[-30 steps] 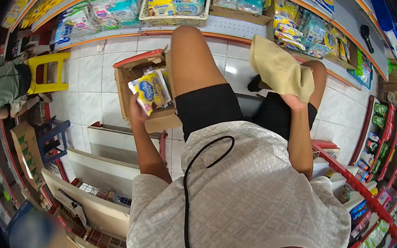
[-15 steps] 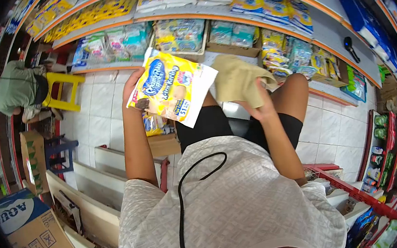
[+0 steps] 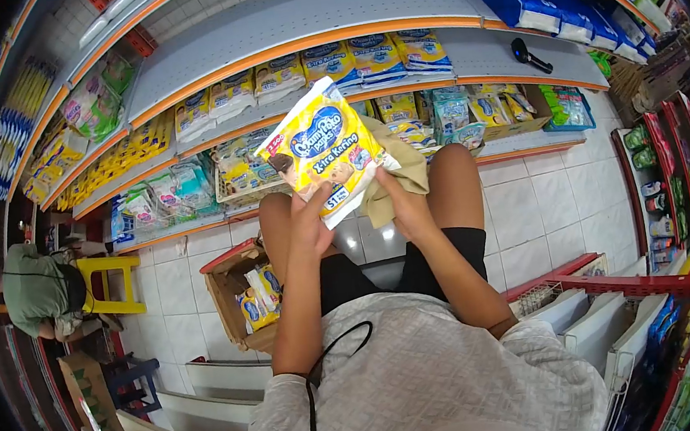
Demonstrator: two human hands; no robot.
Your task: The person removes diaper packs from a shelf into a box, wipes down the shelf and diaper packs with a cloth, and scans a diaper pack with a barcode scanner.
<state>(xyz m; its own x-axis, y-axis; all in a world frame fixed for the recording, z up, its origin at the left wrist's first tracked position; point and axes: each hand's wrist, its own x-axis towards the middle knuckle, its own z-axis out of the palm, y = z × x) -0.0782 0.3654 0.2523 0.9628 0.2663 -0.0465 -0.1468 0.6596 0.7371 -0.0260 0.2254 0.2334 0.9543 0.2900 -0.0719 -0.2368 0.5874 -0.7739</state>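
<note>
Swung inward between the knees (image 3: 451, 169), that glossy, flat yellow-and-white packet (image 3: 329, 146) is pinched at its lower edge by the left hand (image 3: 310, 223); the right hand (image 3: 407, 209) clasps rumpled tan cloth (image 3: 413, 171) behind it, hidden fingertips seemingly curled. Nearby: an open cardboard box (image 3: 226, 299).

Grey shelves (image 3: 299, 17) edged in orange stretch along one side of the shop. Pale, veined tiles cover the floor (image 3: 521, 209), glinting in places. To my left, a yellow stool (image 3: 131, 282) stands near a dark blue stool (image 3: 131, 378); red-trimmed racks (image 3: 671, 181) line the right.
</note>
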